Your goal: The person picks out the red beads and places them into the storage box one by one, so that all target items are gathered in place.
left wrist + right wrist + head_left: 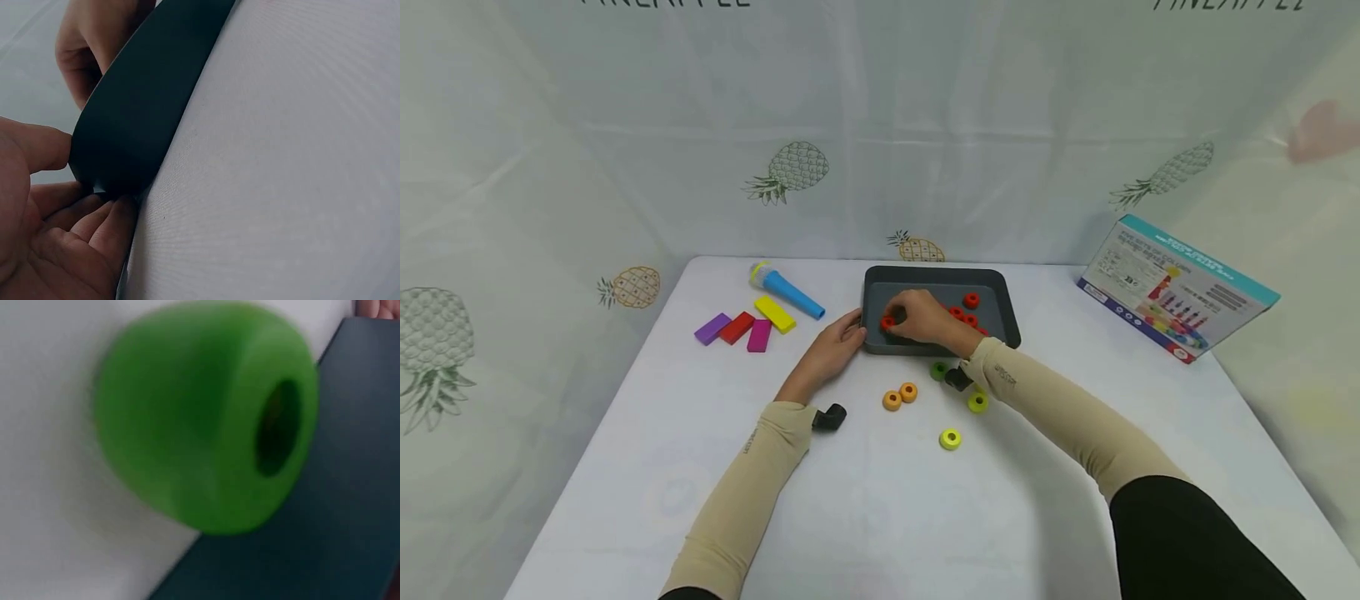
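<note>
A dark grey tray [925, 278] lies near the table's back edge. At its front left corner is my left hand [831, 350]; in the left wrist view the thumb is on the tray's rim and the fingers curl against the underside of the corner. My right hand [921, 317] is over the tray's left half, thumb and forefinger pinching a red ring [887, 323]. Other red rings [972, 301] lie in the tray's right half, some partly hidden by the right wrist. In the right wrist view a green ring [181, 419] looms close, hiding the fingers.
Two orange rings [892, 401], two yellow-green rings [951, 439] and the green ring lie before the tray. Left of it are a toy microphone [790, 290] and yellow [775, 314], red [737, 327], magenta [759, 336] and purple blocks [712, 328]. A printed box [1172, 292] stands at right.
</note>
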Motion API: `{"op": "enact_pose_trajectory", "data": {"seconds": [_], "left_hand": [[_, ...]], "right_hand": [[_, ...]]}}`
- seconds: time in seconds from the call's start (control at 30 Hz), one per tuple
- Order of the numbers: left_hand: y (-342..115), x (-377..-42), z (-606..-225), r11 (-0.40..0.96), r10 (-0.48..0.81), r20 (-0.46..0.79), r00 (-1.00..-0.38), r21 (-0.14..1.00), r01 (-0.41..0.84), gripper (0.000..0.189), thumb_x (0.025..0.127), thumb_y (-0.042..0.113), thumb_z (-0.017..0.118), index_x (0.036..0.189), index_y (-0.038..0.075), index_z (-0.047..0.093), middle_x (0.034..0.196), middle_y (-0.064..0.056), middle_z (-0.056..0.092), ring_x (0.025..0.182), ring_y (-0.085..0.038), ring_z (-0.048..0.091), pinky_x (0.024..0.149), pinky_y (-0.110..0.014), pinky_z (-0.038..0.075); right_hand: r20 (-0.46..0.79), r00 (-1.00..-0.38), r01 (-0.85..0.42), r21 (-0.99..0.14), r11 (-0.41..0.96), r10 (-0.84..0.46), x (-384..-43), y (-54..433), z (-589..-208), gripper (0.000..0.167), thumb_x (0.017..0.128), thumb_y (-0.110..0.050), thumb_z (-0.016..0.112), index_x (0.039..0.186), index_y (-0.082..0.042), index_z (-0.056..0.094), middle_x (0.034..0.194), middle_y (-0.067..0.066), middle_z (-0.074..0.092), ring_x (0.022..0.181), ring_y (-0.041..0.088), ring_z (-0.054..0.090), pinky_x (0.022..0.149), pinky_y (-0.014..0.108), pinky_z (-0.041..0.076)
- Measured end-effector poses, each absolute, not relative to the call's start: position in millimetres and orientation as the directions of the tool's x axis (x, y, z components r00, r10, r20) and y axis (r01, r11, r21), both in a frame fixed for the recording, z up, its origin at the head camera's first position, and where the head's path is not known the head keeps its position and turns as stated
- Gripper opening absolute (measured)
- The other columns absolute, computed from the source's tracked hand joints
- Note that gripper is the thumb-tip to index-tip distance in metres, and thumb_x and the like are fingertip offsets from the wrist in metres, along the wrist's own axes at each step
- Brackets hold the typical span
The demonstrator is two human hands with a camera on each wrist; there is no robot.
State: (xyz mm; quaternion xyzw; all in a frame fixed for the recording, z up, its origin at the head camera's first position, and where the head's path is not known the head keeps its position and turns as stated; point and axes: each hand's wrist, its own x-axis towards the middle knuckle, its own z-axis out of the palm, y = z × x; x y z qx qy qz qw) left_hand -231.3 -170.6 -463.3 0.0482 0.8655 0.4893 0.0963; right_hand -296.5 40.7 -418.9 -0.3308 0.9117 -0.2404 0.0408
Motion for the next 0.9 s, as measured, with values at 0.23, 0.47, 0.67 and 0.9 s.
{"op": "enact_pose_trajectory", "data": {"seconds": [0.23,0.47,0.67,0.9], "left_hand": [[-167,-231,-464,0.526,0.176,-0.107,-0.979,0.851,0.001,0.058,0.107,0.041,0.047,0.16,0.027,0.031,0.156,-0.002,0.049,0.15,-0.023,0.037,0.126,-0.051,0.024],[-165,-233,-462,0.539,0.169,-0.102,-0.98,0.842,0.005,0.057,0.107,0.042,0.047,0.16,0.028,0.031,0.156,-0.002,0.049,0.151,-0.026,0.035,0.126,-0.054,0.023],[-165,-234,-468,0.505,0.174,-0.113,-0.978,0.863,-0.01,0.059,0.107,0.042,0.046,0.161,0.028,0.029,0.159,-0.002,0.045,0.15,-0.024,0.039,0.126,-0.052,0.025],[-171,-220,-438,0.727,0.221,0.042,-0.974,0.659,0.193,0.068,0.107,0.043,0.046,0.163,0.019,0.019,0.169,-0.009,0.023,0.158,-0.029,0.019,0.127,-0.053,0.021]], "right_hand": [[0.083,-0.796,-0.567,-0.449,0.691,-0.599,-297,42,-425,0.026,0.087,-0.013,0.079,0.111,-0.004,0.076,0.111,0.011,0.075,0.105,0.023,0.068,0.096,0.039,0.056],[0.081,-0.79,-0.576,-0.44,0.689,-0.608,-296,43,-422,0.027,0.088,-0.013,0.078,0.113,-0.003,0.076,0.114,0.012,0.074,0.109,0.025,0.068,0.098,0.04,0.056],[0.141,-0.8,-0.572,-0.473,0.671,-0.583,-293,50,-420,0.039,0.088,-0.02,0.079,0.122,-0.001,0.071,0.118,0.012,0.071,0.109,0.026,0.067,0.096,0.04,0.056],[0.248,-0.817,-0.569,-0.496,0.656,-0.521,-261,71,-391,0.05,0.095,-0.029,0.071,0.136,-0.003,0.06,0.134,0.014,0.06,0.121,0.033,0.06,0.1,0.047,0.053]]}}
